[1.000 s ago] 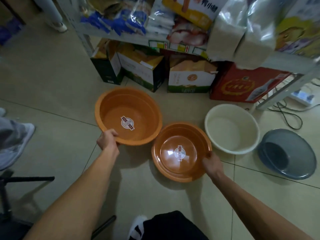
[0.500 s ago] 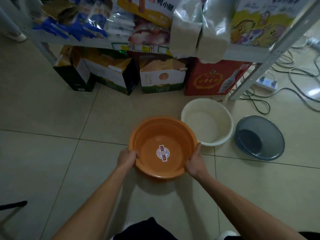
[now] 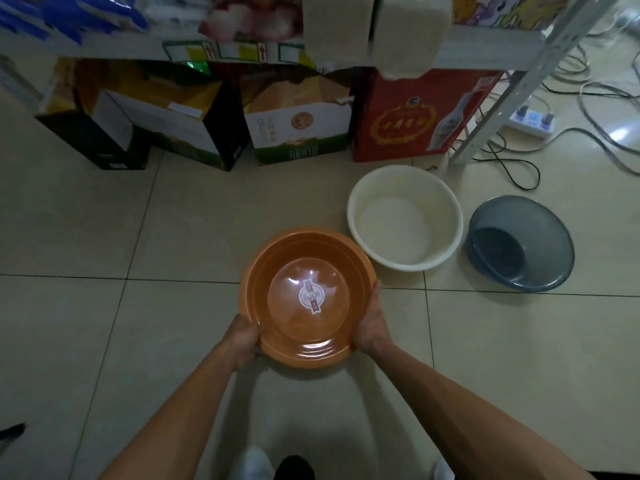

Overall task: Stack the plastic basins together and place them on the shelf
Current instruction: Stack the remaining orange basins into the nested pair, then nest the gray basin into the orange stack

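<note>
Left hand (image 3: 242, 339): grips orange basins (image 3: 308, 299) at near-left rim | Right hand (image 3: 370, 323): clasps right rim | Orange basins: apparently two nested, above floor (image 3: 138, 237) | White basin (image 3: 405, 216), grey basin (image 3: 519, 242): on floor, right | Shelf (image 3: 485, 46): behind

Both hands (image 3: 242, 341) (image 3: 372, 323) hold nested orange basins (image 3: 308, 337) beside white basin (image 3: 405, 220)
</note>
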Demonstrator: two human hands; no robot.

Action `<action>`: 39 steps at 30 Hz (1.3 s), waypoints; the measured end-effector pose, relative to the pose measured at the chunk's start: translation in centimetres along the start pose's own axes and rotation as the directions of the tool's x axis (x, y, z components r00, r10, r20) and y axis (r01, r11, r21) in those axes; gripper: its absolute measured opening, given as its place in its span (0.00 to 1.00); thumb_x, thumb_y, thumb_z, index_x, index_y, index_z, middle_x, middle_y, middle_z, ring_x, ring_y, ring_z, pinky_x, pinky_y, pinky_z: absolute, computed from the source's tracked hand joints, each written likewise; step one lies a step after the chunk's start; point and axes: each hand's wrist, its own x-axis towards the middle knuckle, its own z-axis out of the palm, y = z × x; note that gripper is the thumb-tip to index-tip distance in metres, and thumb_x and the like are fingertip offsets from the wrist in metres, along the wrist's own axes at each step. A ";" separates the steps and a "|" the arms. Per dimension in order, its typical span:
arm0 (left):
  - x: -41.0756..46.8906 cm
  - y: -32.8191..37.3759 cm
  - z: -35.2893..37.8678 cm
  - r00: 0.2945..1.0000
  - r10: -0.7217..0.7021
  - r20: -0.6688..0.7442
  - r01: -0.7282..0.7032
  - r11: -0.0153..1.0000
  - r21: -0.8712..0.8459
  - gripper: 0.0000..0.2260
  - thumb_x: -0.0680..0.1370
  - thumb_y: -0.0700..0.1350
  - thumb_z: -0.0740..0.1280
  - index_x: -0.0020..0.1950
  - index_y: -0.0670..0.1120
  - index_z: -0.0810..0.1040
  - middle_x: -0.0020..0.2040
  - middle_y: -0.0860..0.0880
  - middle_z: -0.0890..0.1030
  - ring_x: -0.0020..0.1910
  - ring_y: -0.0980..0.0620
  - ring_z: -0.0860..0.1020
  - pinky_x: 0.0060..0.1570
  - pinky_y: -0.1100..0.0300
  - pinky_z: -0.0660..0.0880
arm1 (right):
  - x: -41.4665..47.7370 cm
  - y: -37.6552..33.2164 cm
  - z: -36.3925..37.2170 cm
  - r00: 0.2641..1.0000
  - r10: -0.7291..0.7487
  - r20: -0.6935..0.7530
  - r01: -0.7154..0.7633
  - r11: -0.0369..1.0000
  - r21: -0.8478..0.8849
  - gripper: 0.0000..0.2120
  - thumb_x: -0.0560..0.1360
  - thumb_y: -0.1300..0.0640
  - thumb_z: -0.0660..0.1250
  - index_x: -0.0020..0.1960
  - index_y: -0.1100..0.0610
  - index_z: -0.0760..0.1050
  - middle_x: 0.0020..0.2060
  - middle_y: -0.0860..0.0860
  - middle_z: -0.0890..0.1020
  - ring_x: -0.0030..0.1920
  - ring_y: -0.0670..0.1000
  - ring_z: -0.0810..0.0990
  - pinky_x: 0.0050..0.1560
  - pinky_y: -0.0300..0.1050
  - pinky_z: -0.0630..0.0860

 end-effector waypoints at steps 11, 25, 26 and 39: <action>-5.3 4.2 -0.3 0.953 0.022 -0.302 -0.142 0.914 -0.381 0.15 0.74 0.29 0.65 0.59 0.40 0.78 0.44 0.41 0.81 0.38 0.42 0.79 0.32 0.53 0.81 | -1.0 -8.2 -7.8 0.930 -0.329 0.163 0.336 0.942 -0.017 0.42 0.75 0.38 0.67 0.81 0.36 0.46 0.77 0.50 0.69 0.75 0.56 0.70 0.72 0.49 0.68; -1.2 21.5 20.3 0.866 0.469 -0.173 -0.473 0.881 0.025 0.15 0.73 0.49 0.72 0.58 0.48 0.80 0.52 0.45 0.84 0.50 0.44 0.83 0.53 0.48 0.83 | 9.1 -3.8 -22.9 0.974 0.040 -0.224 0.049 0.923 0.381 0.40 0.75 0.50 0.69 0.75 0.26 0.50 0.67 0.52 0.78 0.58 0.59 0.83 0.54 0.65 0.82; -0.2 20.9 21.3 0.875 0.449 -0.181 -0.448 0.893 0.047 0.16 0.73 0.44 0.70 0.60 0.45 0.80 0.53 0.44 0.84 0.51 0.43 0.83 0.54 0.48 0.82 | 9.6 -2.5 -23.1 0.974 0.079 -0.214 0.013 0.917 0.399 0.42 0.74 0.53 0.69 0.76 0.26 0.50 0.66 0.53 0.78 0.57 0.59 0.83 0.51 0.65 0.83; 5.4 10.1 20.7 0.954 0.242 -0.178 -0.158 0.908 0.388 0.24 0.64 0.48 0.69 0.59 0.43 0.79 0.55 0.40 0.84 0.53 0.38 0.82 0.53 0.48 0.81 | 7.6 3.4 -19.6 0.963 0.126 -0.240 -0.126 0.992 0.013 0.35 0.75 0.45 0.68 0.77 0.35 0.57 0.62 0.52 0.81 0.64 0.60 0.79 0.63 0.61 0.76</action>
